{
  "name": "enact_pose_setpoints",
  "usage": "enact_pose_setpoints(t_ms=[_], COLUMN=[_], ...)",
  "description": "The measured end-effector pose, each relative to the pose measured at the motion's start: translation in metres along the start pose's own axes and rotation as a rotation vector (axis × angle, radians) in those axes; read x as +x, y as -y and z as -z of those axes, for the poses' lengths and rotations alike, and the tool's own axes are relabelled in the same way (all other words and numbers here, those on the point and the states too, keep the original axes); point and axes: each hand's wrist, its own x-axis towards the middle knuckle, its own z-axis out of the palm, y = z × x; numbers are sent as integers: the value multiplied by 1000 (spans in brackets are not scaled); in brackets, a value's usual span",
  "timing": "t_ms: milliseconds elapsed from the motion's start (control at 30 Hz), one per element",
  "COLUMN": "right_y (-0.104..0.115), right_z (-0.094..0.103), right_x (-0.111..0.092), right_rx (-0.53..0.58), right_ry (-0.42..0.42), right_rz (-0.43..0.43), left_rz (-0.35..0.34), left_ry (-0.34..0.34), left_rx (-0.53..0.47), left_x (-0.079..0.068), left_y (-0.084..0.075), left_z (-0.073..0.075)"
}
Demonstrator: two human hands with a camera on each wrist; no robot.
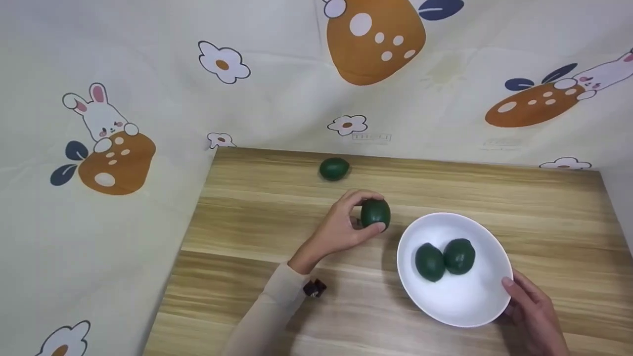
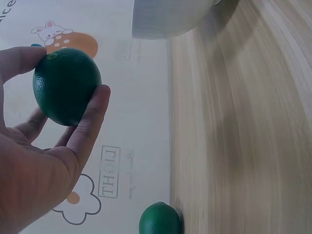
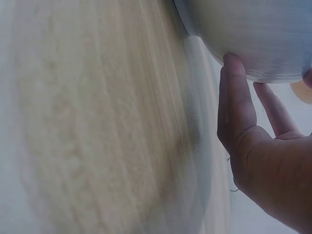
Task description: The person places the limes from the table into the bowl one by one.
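My left hand (image 1: 341, 227) pinches a dark green lime (image 1: 376, 214) between thumb and fingers, above the table and left of the bowl. In the left wrist view the same lime (image 2: 67, 87) shows its stem end near a fingertip. A white bowl (image 1: 487, 301) stands to the right with two limes inside, one lime (image 1: 430, 262) touching the other lime (image 1: 460, 256). At the bowl's right side my right hand (image 1: 536, 309) grips it, thumb on the rim and fingers against the outer wall (image 3: 273, 39). Farther back, a single lime (image 1: 334, 169) lies on the table.
The wood-grain table (image 1: 237, 222) meets a pale cloth backdrop (image 1: 277, 99) printed with rabbits and flowers at the back and left. A small dark object (image 1: 314, 288) sits at the left sleeve's cuff.
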Motion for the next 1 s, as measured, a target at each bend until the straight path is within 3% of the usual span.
enact_pose_setpoints(t_ms=[600,1000], right_y=[1,-4], right_z=[0,-3], right_x=[0,-3], right_rx=[-20,12], right_ry=[-7,3], right_rz=[0,52], left_rz=[-48,-67], left_ry=[58,74], left_rx=[7,-23], left_x=[17,18], left_y=[-14,-14], left_z=[-15,-24])
